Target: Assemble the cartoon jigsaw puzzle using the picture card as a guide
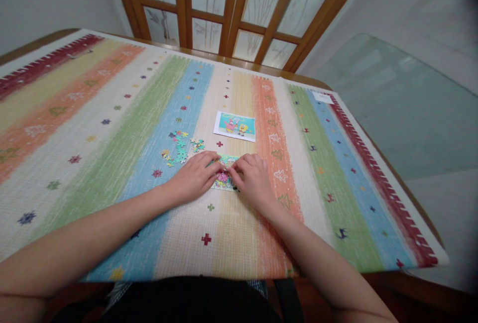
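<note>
A small, partly joined jigsaw puzzle (225,176) lies on the striped tablecloth (112,163) in front of me. My left hand (194,176) rests on its left edge with fingers curled and pressed down on the pieces. My right hand (252,177) covers its right edge, fingertips pinched at the puzzle's top. The two hands almost meet over it and hide much of it. Several loose teal pieces (179,148) lie just beyond my left hand. A reference picture card (235,126) with cartoon figures sits farther back.
The table's right edge (388,183) runs close by, with a glass surface (403,109) beyond it. A white label (322,97) lies at the cloth's far right corner. Wooden-framed frosted panels (239,9) stand behind the table.
</note>
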Action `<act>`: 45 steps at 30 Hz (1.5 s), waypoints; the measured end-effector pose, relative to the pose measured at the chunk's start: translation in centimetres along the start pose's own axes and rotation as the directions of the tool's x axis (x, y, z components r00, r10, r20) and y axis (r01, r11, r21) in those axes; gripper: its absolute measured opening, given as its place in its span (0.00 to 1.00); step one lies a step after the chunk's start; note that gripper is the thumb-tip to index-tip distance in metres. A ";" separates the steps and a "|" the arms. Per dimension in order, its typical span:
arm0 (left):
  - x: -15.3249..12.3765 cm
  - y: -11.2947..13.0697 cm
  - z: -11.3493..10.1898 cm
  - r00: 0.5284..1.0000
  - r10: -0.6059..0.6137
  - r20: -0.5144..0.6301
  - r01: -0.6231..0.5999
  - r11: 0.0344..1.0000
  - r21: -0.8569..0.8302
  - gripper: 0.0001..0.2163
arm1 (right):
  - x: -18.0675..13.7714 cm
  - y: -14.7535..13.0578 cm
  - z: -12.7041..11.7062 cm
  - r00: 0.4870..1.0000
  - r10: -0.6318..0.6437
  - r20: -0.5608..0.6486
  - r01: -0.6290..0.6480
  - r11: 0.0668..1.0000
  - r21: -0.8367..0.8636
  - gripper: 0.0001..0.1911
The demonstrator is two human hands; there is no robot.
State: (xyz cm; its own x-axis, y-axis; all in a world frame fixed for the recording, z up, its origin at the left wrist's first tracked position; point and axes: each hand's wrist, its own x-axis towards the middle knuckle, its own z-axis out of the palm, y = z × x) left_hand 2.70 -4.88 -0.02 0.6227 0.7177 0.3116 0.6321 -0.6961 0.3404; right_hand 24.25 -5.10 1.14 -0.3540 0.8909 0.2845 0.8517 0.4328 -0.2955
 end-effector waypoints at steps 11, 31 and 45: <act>0.0 -0.6 0.0 0.999 -0.001 -0.032 -0.002 0.995 -0.095 0.07 | -0.8 1.1 -1.7 0.930 -0.341 0.139 0.354 0.932 -0.078 0.12; -0.3 -1.6 -0.1 0.984 0.176 -0.004 -0.176 0.984 -0.025 0.14 | -0.8 1.1 -1.1 0.959 -0.258 0.116 0.260 0.965 -0.009 0.12; -0.2 -1.9 0.0 0.984 0.179 -0.009 -0.180 0.982 -0.058 0.14 | -0.6 1.3 -0.8 0.971 -0.215 0.108 0.205 0.974 0.098 0.13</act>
State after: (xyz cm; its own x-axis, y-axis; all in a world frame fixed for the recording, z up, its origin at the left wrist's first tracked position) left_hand 1.34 -3.75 -0.69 0.7217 0.5814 0.3758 0.4821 -0.8116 0.3298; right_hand 25.90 -5.22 1.30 -0.5686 0.7865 0.2409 0.7190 0.6175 -0.3189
